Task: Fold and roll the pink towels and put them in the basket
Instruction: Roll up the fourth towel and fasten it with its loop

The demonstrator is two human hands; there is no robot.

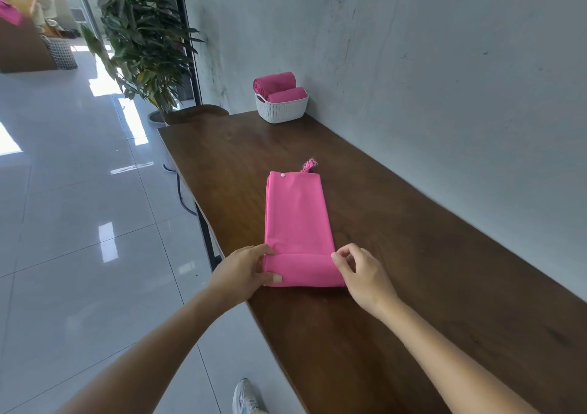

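In the head view we are starting the roll: the folded pink towel (297,216) lies by the counter's (413,254) left edge. Our left hand (244,270) grips the rolled near end and our right hand (362,273) pinches its other side. Next we likely roll evenly toward the far-corner basket (281,111).

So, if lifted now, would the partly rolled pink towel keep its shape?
Probably not: the pink towel is thin, floppy cloth, so the short roll the left hand and right hand grip would likely unwind. It seems light, and might slide on the smooth table.
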